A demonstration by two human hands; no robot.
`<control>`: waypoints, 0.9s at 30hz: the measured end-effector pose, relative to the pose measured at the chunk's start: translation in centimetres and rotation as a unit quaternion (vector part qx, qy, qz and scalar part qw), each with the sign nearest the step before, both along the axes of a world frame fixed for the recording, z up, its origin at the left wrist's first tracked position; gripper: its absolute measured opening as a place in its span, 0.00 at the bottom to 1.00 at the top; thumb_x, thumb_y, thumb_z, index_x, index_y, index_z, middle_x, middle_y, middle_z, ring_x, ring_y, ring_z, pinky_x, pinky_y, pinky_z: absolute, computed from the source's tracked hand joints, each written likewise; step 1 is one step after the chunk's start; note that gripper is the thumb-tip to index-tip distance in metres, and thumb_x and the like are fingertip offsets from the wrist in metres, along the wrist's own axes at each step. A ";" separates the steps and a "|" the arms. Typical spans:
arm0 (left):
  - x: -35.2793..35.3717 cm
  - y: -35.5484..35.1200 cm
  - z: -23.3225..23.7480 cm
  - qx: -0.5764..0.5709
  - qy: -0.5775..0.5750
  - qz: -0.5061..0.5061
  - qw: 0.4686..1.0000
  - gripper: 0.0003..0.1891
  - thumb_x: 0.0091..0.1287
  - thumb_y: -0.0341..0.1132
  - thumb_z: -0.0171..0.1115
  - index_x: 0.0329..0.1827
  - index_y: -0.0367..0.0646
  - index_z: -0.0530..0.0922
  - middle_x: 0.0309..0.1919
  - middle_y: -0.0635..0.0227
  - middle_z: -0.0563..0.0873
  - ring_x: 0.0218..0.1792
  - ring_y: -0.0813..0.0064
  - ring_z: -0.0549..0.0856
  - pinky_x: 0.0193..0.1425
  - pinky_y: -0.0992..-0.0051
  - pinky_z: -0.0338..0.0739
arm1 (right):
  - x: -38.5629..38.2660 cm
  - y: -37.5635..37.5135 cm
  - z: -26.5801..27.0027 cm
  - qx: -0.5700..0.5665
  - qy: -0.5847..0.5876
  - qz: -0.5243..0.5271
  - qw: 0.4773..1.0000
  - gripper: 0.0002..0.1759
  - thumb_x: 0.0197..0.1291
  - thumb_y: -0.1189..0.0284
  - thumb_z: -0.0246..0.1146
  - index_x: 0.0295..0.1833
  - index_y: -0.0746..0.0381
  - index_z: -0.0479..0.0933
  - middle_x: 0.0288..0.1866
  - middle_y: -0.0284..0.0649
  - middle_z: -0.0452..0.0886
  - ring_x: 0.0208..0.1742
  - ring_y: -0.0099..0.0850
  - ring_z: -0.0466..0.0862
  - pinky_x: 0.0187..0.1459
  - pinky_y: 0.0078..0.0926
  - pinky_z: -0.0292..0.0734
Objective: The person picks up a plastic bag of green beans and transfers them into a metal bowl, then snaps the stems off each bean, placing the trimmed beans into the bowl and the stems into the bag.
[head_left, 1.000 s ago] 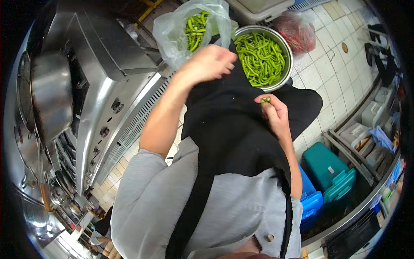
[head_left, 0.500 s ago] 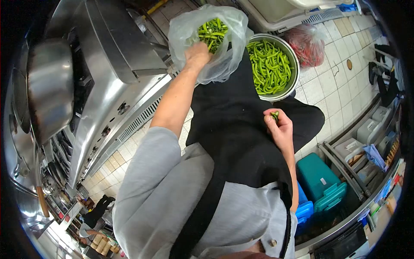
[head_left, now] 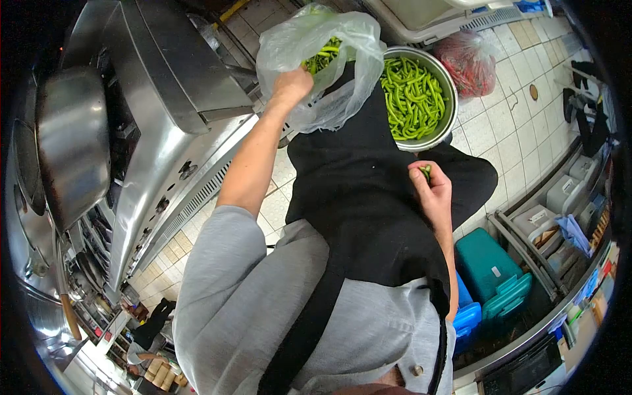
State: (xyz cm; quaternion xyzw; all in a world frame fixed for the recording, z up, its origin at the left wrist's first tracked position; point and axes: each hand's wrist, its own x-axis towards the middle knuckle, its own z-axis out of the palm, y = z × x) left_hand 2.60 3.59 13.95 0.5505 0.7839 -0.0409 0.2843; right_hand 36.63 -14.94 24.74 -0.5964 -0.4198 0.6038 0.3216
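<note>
Left arm: extended forward and out from the left side; elbow only slightly bent, sleeve ending above it, forearm bare, running to the bag (head_left: 284, 51)

Left hand (head_left: 293, 84): at the near left side of the bag's mouth, back of the hand toward the camera, fingers curled inward and pointing at the chillies (head_left: 322, 58) inside; hand touches the plastic; fingertips are hidden, so cannot tell whether they are pressed together or grip anything

Right arm: drawn in along the right side of the torso, forearm pointing forward, hand above the right part of the lap, over the apron (head_left: 368, 187)

Right hand (head_left: 437, 194): mostly closed; thumb and forefinger pinch a small green piece (head_left: 426, 172), remaining fingers folded in behind; the piece shows between the fingertips, its full shape covered by them

Chillies, location: one lot in the bag, seen through its open mouth, beyond the left hand; a larger heap (head_left: 413, 99) in the steel bowl (head_left: 453, 108), on the floor (head_left: 513, 145) to the right of the bag and ahead of the right hand, which is apart from the rim

Surroundings: tied red bag (head_left: 466, 64) just beyond the bowl, on the right; steel stove (head_left: 155, 141) along the left
</note>
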 end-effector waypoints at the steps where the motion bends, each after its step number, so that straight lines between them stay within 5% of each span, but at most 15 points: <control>1: -0.6 -0.3 -0.1 -0.003 0.001 0.001 1.000 0.25 0.72 0.49 0.52 0.63 0.38 0.75 0.50 0.38 0.84 0.55 0.42 0.84 0.61 0.52 0.76 | 0.1 0.0 0.3 -0.028 0.004 -0.013 1.000 0.08 0.70 0.70 0.65 0.48 0.63 0.81 0.31 0.22 0.75 0.30 0.12 0.70 0.32 0.14 0.65; 7: -2.1 -0.1 1.1 0.177 -0.185 0.120 0.959 0.27 0.71 0.55 0.51 0.59 0.44 0.82 0.46 0.45 0.88 0.53 0.49 0.86 0.57 0.59 0.77 | 0.0 0.0 -0.9 -0.001 0.000 0.009 1.000 0.07 0.70 0.71 0.65 0.47 0.63 0.81 0.31 0.22 0.75 0.29 0.11 0.69 0.29 0.13 0.63; 10: 0.2 0.4 3.6 0.200 -0.162 0.089 0.962 0.25 0.70 0.54 0.56 0.55 0.40 0.82 0.46 0.45 0.87 0.52 0.44 0.85 0.55 0.55 0.79 | -0.2 0.2 -0.2 -0.013 0.001 0.004 1.000 0.07 0.70 0.71 0.66 0.47 0.63 0.81 0.31 0.22 0.75 0.29 0.11 0.69 0.30 0.13 0.63; 14: 0.6 1.8 -1.0 0.058 -0.001 0.008 0.998 0.25 0.64 0.52 0.63 0.58 0.46 0.82 0.48 0.47 0.88 0.52 0.47 0.86 0.58 0.54 0.79 | -0.1 0.0 0.0 -0.013 0.015 0.000 1.000 0.08 0.69 0.70 0.67 0.47 0.64 0.81 0.31 0.22 0.74 0.29 0.11 0.69 0.30 0.13 0.63; 25: 0.8 0.4 -2.6 0.027 0.019 0.021 0.999 0.24 0.63 0.44 0.63 0.59 0.43 0.78 0.52 0.52 0.87 0.55 0.51 0.86 0.60 0.57 0.79 | 0.0 0.0 0.6 -0.030 0.059 -0.029 0.997 0.10 0.67 0.75 0.68 0.51 0.63 0.79 0.31 0.20 0.71 0.31 0.10 0.66 0.31 0.10 0.61; 27: 0.5 0.4 -4.0 0.087 -0.100 0.106 0.985 0.24 0.62 0.44 0.64 0.58 0.41 0.78 0.51 0.54 0.88 0.54 0.52 0.86 0.61 0.60 0.77 | 0.2 -0.1 0.4 -0.009 0.050 -0.019 0.999 0.10 0.67 0.75 0.68 0.51 0.63 0.79 0.31 0.20 0.71 0.31 0.10 0.66 0.31 0.10 0.61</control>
